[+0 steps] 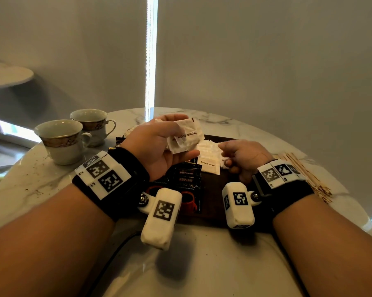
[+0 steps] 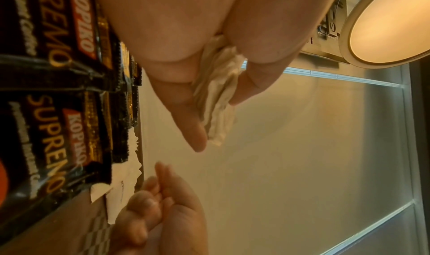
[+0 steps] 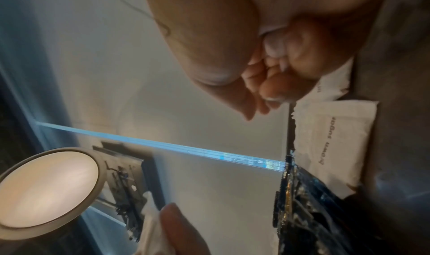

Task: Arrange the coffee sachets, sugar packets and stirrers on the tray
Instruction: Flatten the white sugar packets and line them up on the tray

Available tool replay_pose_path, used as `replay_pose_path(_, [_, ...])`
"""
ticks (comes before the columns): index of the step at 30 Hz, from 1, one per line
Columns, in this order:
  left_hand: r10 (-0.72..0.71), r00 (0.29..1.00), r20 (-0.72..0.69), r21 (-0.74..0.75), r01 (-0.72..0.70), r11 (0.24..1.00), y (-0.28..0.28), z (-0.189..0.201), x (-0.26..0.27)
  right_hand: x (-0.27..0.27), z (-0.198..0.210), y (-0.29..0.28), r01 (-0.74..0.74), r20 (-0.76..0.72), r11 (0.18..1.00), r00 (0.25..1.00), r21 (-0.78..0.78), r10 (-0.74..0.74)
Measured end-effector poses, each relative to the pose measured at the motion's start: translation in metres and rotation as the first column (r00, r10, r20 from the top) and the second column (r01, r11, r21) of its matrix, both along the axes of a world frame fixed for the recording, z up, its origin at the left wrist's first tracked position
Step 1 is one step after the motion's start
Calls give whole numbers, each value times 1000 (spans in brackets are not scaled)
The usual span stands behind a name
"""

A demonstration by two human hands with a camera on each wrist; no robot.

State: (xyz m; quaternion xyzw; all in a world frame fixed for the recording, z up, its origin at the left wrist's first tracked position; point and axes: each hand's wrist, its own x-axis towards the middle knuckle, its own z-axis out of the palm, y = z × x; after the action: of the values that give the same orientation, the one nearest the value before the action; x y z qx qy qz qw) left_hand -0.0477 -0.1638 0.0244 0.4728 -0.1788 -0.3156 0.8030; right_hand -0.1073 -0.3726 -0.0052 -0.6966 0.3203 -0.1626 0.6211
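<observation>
My left hand (image 1: pixel 186 138) is raised above the table and grips a small stack of white brown sugar packets (image 1: pixel 191 130) between thumb and fingers; the left wrist view shows the packets (image 2: pixel 218 97) edge-on. A dark wooden tray (image 1: pixel 213 200) lies below. Black Kopiko coffee sachets (image 1: pixel 187 183) overlap on its left half, and more sugar packets (image 1: pixel 208 155) lie at its back middle. My right hand (image 1: pixel 228 156) hovers low over those packets, fingers loosely curled, with nothing seen in them. Wooden stirrers (image 1: pixel 307 176) lie on the table right of the tray.
Two gold-trimmed teacups (image 1: pixel 63 140) stand at the back left of the round marble table (image 1: pixel 41 181). A few more black sachets (image 1: pixel 121 142) lie behind my left wrist, off the tray. A dark cable (image 1: pixel 116 249) runs across the table's near edge.
</observation>
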Motion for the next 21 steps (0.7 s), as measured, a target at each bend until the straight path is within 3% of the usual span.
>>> replay_pose_path(2, [-4,1000,18,2,4,1000,0,0,0,-3,7,7,-61,182,995,982,83,45])
replay_pose_path(4, [-2,999,39,13,1,1000,-1,0,-1,-9,18,13,-211,300,972,938,104,172])
replay_pose_path(8, [19,997,70,30,-21,999,-3,0,-2,-16,31,28,-431,330,899,863,82,384])
replay_pose_path(13, [30,994,104,65,-37,997,-2,-1,-3,-15,32,44,-404,318,915,867,-1,383])
replay_pose_path(21, [49,996,77,71,-55,996,-3,-1,-2,-15,34,43,-358,387,931,870,69,306])
